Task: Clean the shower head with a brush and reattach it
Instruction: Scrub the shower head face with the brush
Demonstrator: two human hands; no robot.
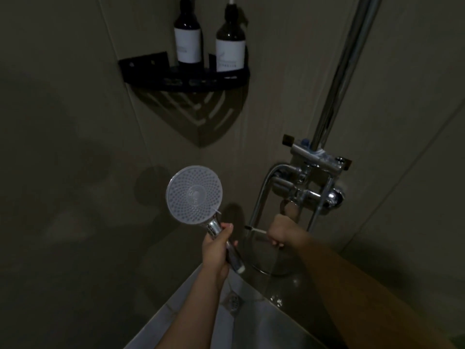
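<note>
1. Head view, low centre: left hand (pixel 217 250) is wrapped round the chrome handle of the shower head (pixel 193 195), detached from any holder. Spray face is tilted up toward the camera, judged so the nozzles are exposed for scrubbing.
2. Right of it: right hand (pixel 281 231) is clenched on a thin stick-like item, probably the brush (pixel 254 229); its dark tip points left toward the handle, apart from the spray face. Too dim to confirm bristles.
3. Brush is not on the nozzles, so scrubbing is judged not in progress at this instant.
4. Just above the right hand: chrome mixer valve (pixel 312 187) with riser pipe (pixel 339 71) going up, the likely place for reattaching.
5. Upper centre: corner shelf (pixel 186 80) carries two dark bottles (pixel 188 34), well clear of the work.
6. Bottom: floor drain (pixel 234 302) lies under the hands.
</note>
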